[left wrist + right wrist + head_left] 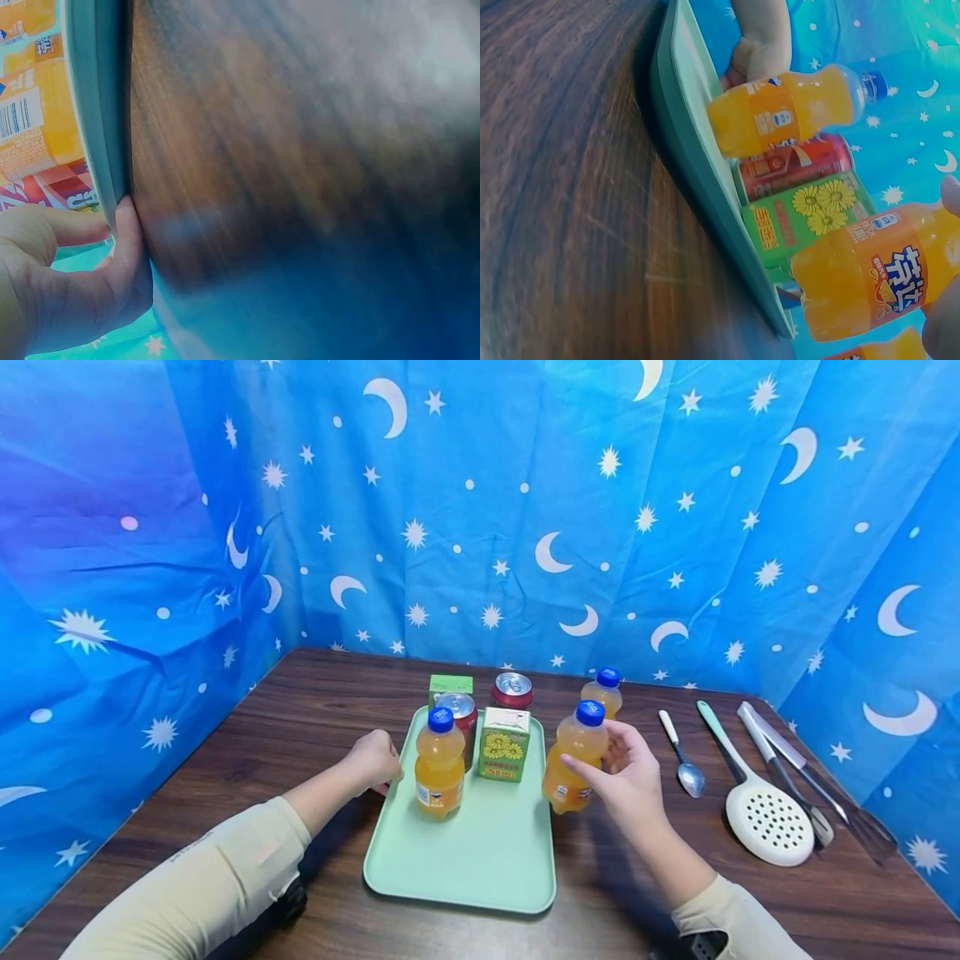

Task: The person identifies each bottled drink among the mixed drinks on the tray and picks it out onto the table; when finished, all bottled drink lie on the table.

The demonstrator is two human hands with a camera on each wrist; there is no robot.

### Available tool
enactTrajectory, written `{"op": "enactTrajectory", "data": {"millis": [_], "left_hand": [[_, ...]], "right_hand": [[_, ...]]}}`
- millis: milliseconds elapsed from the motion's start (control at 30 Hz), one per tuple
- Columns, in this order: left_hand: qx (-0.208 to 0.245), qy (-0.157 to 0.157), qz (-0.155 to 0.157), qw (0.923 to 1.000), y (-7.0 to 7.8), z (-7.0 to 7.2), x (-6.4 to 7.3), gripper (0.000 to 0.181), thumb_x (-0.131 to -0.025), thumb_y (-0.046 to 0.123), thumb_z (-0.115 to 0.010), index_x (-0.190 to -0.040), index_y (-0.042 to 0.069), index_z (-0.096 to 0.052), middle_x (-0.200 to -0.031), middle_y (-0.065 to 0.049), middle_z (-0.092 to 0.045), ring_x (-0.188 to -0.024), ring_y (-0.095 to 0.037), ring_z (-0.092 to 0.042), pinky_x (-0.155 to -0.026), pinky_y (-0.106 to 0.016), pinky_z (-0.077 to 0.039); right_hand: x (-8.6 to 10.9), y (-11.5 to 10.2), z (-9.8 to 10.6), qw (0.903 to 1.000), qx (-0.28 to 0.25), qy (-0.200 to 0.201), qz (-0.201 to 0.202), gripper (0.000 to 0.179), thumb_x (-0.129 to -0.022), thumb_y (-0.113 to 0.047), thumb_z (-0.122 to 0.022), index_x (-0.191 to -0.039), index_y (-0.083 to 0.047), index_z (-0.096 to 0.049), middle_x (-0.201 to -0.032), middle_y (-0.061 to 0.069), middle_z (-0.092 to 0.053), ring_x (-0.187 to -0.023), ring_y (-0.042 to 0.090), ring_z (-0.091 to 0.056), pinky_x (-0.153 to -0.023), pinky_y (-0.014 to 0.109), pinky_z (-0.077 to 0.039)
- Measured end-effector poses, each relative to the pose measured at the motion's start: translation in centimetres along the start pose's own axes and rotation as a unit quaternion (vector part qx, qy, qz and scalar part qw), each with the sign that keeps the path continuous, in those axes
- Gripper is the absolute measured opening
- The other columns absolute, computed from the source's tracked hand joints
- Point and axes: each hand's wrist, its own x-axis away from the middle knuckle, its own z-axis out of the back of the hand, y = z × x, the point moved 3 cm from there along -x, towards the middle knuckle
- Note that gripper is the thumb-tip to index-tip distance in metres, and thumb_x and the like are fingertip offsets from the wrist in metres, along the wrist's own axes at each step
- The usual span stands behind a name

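My left hand pinches the left rim of the pale green tray; in the left wrist view its thumb and a finger meet at that rim. With my right hand I grip an orange soda bottle with a blue cap, raised at the tray's right edge. The right wrist view shows that bottle tilted, its base near the rim. Upright on the tray stand a second orange soda bottle, a red drink can and a green drink carton with yellow flowers.
Behind these are another red can and a green carton, partly hidden. A third orange soda bottle stands beyond my right hand. To the right lie a spoon, a white skimmer and long metal utensils.
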Motion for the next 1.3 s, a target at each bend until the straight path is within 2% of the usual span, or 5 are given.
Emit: {"op": "enactTrajectory", "data": {"millis": [167,267,767,1033,1300], "left_hand": [[0.004,0.004,-0.007,1.0000,-0.1,0.0,-0.1,0.014,-0.076,-0.010,-0.064,-0.075,-0.004,-0.052,-0.082,-0.014,-0.055,-0.066,-0.022,-0.062,-0.050,-0.030,-0.056],[0.004,0.006,-0.007,1.0000,-0.1,-0.1,-0.1,0.014,-0.076,-0.010,-0.064,-0.075,-0.004,-0.052,-0.082,-0.015,-0.055,-0.066,-0.022,-0.062,-0.049,-0.030,-0.056],[0.008,0.005,-0.008,0.9999,-0.1,-0.1,-0.1,0.013,-0.076,-0.010,-0.064,-0.076,-0.004,-0.052,-0.080,-0.015,-0.055,-0.065,-0.022,-0.062,-0.049,-0.030,-0.056],[0.006,0.000,-0.012,0.9999,0.1,-0.1,0.3,0.024,-0.075,-0.011,-0.063,-0.063,0.002,-0.047,-0.073,-0.013,-0.053,-0.060,-0.020,-0.061,-0.049,-0.030,-0.056],[0.003,0.002,-0.012,0.9999,0.2,0.1,0.4,0.024,-0.076,-0.010,-0.063,-0.064,0.002,-0.046,-0.073,-0.013,-0.053,-0.061,-0.021,-0.061,-0.049,-0.030,-0.056]], "right_hand": [[-0.2,0.3,0.6,0.9999,0.008,0.010,0.002,0.055,-0.076,-0.010,-0.078,-0.123,-0.004,-0.049,-0.118,0.006,-0.059,-0.111,0.016,-0.055,-0.095,0.021,-0.044],[-0.8,2.6,1.3,0.9992,0.027,0.016,0.024,0.056,-0.077,-0.019,-0.078,-0.124,-0.010,-0.050,-0.119,0.005,-0.059,-0.111,0.016,-0.055,-0.094,0.023,-0.045],[-0.4,2.2,2.5,0.9951,0.038,0.026,-0.088,0.066,-0.076,-0.028,-0.078,-0.127,-0.006,-0.042,-0.125,0.007,-0.050,-0.119,0.020,-0.048,-0.102,0.030,-0.039],[-0.3,4.8,2.9,0.9949,0.065,0.040,-0.066,0.072,-0.073,-0.046,-0.076,-0.126,-0.010,-0.042,-0.124,0.002,-0.050,-0.118,0.018,-0.048,-0.100,0.027,-0.039],[-0.6,6.2,3.1,0.9966,0.061,0.036,-0.041,0.075,-0.072,-0.050,-0.075,-0.126,-0.010,-0.041,-0.123,0.002,-0.048,-0.117,0.019,-0.048,-0.098,0.026,-0.040]]}}
